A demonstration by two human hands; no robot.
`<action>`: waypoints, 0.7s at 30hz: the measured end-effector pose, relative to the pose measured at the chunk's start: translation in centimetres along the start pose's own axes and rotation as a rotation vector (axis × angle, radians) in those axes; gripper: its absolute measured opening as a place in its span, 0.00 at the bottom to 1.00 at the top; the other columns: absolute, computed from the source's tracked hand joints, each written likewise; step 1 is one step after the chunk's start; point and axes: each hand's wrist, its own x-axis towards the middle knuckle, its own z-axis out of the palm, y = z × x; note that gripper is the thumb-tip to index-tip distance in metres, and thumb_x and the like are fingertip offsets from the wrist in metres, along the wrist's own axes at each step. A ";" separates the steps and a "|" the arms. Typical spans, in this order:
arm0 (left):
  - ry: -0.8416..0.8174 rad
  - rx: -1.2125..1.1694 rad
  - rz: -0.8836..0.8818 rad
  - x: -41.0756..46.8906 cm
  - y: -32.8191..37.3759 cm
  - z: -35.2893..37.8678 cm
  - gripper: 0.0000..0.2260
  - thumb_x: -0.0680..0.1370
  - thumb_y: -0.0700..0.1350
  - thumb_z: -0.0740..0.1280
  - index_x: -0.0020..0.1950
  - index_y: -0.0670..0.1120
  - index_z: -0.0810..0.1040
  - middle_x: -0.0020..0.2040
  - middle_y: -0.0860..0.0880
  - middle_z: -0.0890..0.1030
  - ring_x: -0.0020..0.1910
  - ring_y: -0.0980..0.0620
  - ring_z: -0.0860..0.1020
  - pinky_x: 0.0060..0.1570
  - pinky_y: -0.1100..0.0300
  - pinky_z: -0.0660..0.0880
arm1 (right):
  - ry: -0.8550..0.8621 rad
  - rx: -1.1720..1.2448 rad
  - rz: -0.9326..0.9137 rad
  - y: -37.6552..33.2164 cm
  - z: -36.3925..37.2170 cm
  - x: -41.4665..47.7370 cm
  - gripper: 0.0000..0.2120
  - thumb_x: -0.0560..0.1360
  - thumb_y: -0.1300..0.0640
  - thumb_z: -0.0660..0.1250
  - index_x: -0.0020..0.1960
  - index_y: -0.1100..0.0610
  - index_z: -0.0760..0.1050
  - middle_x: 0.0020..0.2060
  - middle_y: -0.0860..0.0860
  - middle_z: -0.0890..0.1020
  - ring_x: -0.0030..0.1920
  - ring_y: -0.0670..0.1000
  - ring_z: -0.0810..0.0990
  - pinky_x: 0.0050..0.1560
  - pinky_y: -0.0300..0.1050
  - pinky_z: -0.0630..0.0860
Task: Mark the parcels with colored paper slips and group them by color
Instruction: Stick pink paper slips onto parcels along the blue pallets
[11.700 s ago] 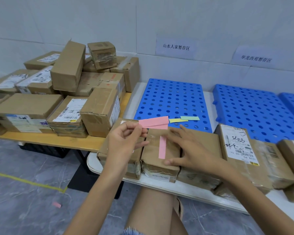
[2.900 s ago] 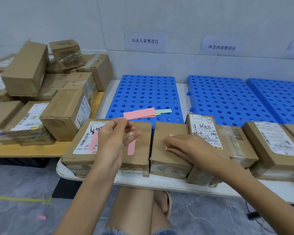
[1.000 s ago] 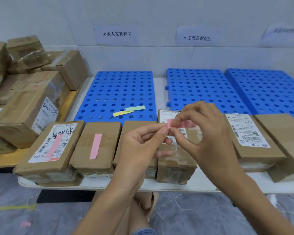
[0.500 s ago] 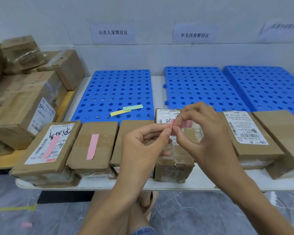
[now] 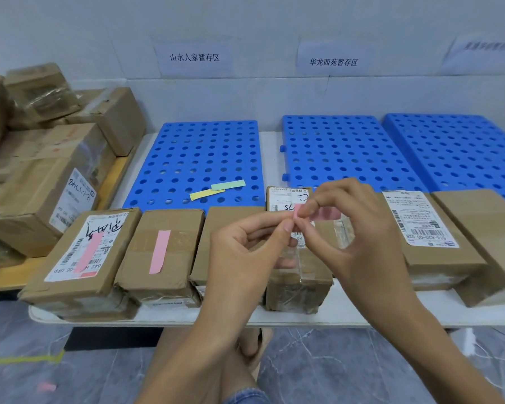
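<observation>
Both hands hold one pink paper slip [image 5: 322, 213] above the row of parcels. My left hand [image 5: 245, 246] pinches its left end and my right hand [image 5: 353, 225] pinches it from above. Under them sits a taped parcel [image 5: 299, 275] with a white label. The labelled parcel [image 5: 82, 252] at the left end carries a pink slip, and so does the plain parcel [image 5: 164, 249] beside it. My left hand partly hides a third plain parcel [image 5: 216, 225]. A yellow slip [image 5: 206, 194] and a green slip [image 5: 228, 185] lie on the left blue pallet [image 5: 199, 153].
Two more blue pallets [image 5: 344, 147] [image 5: 461, 150] lie along the wall under paper signs. A labelled parcel [image 5: 420, 228] and a plain one [image 5: 487, 228] close the row on the right. A heap of cartons [image 5: 41, 158] fills the wooden table at left. The white table's front edge [image 5: 187, 319] is near my knees.
My view and hands shifted right along the row from the slip-marked parcels. In the last second both hands keep working the pink slip between their fingertips, lowering slightly.
</observation>
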 end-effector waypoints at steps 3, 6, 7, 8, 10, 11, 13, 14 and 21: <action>0.004 0.019 0.021 -0.2 0.0 0.0 0.06 0.75 0.36 0.69 0.46 0.44 0.84 0.38 0.49 0.85 0.36 0.57 0.81 0.31 0.62 0.79 | 0.017 -0.011 0.008 0.0 0.1 0.0 0.06 0.72 0.49 0.66 0.43 0.51 0.77 0.43 0.44 0.76 0.45 0.39 0.72 0.52 0.44 0.67; 0.007 0.033 0.037 -0.2 0.0 0.0 0.07 0.74 0.36 0.69 0.46 0.46 0.85 0.40 0.50 0.85 0.38 0.56 0.82 0.31 0.62 0.79 | 0.009 -0.001 0.015 -0.1 0.0 0.0 0.07 0.71 0.49 0.65 0.43 0.51 0.78 0.43 0.44 0.77 0.46 0.41 0.73 0.52 0.46 0.69; 0.008 0.037 0.042 -0.2 0.0 0.0 0.07 0.74 0.36 0.69 0.45 0.47 0.85 0.40 0.50 0.85 0.38 0.56 0.81 0.31 0.62 0.79 | 0.004 0.007 0.022 -0.1 0.0 0.0 0.07 0.71 0.49 0.65 0.42 0.51 0.78 0.44 0.44 0.77 0.46 0.41 0.73 0.52 0.46 0.69; 0.008 0.041 0.047 -0.2 0.0 0.0 0.07 0.74 0.36 0.70 0.44 0.47 0.85 0.39 0.50 0.85 0.39 0.56 0.81 0.31 0.61 0.79 | -0.002 0.015 0.029 -0.2 0.0 0.0 0.07 0.71 0.49 0.65 0.42 0.51 0.77 0.44 0.44 0.77 0.46 0.41 0.73 0.53 0.46 0.68; 0.011 0.047 0.053 -0.3 0.0 0.0 0.07 0.74 0.37 0.70 0.44 0.48 0.85 0.39 0.50 0.85 0.39 0.55 0.81 0.32 0.60 0.80 | -0.017 0.023 0.037 -0.2 0.0 0.0 0.07 0.72 0.49 0.64 0.42 0.51 0.77 0.43 0.44 0.77 0.47 0.40 0.73 0.53 0.44 0.68; 0.014 0.050 0.057 -0.3 0.1 0.1 0.06 0.74 0.37 0.70 0.44 0.47 0.85 0.39 0.50 0.85 0.39 0.54 0.82 0.32 0.60 0.80 | -0.025 0.025 0.039 -0.3 0.0 0.0 0.07 0.72 0.49 0.63 0.42 0.51 0.77 0.43 0.44 0.76 0.47 0.40 0.73 0.54 0.42 0.67; 0.021 0.055 0.065 -0.4 0.1 0.1 0.05 0.73 0.38 0.70 0.44 0.46 0.85 0.39 0.49 0.85 0.39 0.54 0.82 0.32 0.59 0.80 | -0.042 0.037 0.047 -0.3 -0.1 -0.1 0.07 0.73 0.49 0.63 0.42 0.51 0.76 0.43 0.43 0.76 0.48 0.40 0.72 0.54 0.36 0.65; 0.022 0.054 0.068 -0.4 0.1 0.1 0.05 0.73 0.38 0.70 0.44 0.46 0.85 0.39 0.49 0.85 0.39 0.54 0.82 0.32 0.59 0.80 | -0.052 0.050 0.055 -0.2 -0.1 -0.1 0.07 0.73 0.49 0.63 0.42 0.51 0.75 0.43 0.43 0.76 0.48 0.40 0.73 0.53 0.33 0.65; 0.012 0.023 0.045 -0.3 0.0 0.1 0.06 0.74 0.37 0.69 0.46 0.44 0.84 0.40 0.49 0.85 0.39 0.55 0.82 0.32 0.62 0.79 | -0.003 0.044 0.020 -0.2 -0.1 -0.3 0.04 0.72 0.54 0.70 0.44 0.54 0.77 0.43 0.47 0.77 0.48 0.46 0.76 0.52 0.27 0.65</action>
